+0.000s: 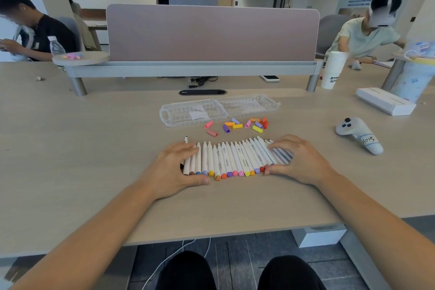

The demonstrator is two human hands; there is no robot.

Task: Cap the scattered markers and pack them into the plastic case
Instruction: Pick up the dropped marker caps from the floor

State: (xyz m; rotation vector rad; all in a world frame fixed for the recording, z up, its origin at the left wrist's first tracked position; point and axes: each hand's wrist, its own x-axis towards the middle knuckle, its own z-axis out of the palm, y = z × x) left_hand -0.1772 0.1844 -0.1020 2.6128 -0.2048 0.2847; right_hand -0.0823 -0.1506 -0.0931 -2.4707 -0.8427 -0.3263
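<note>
I see the left hand (179, 167) and right hand (299, 160) resting, fingers relaxed, on either end of the marker row (230, 158), gripping nothing, with caps (237, 125) and case (211, 110) beyond.

The clear plastic case (164, 116) lies open and flat, with both halves facing up. Just in front of it, little loose caps (237, 126) in pink, purple, orange, yellow and red lie scattered. A bit further from the case, the white markers (231, 160) lie side by side in a row, touching. Their coloured ends point away from the case and their thin ends point toward it.
</note>
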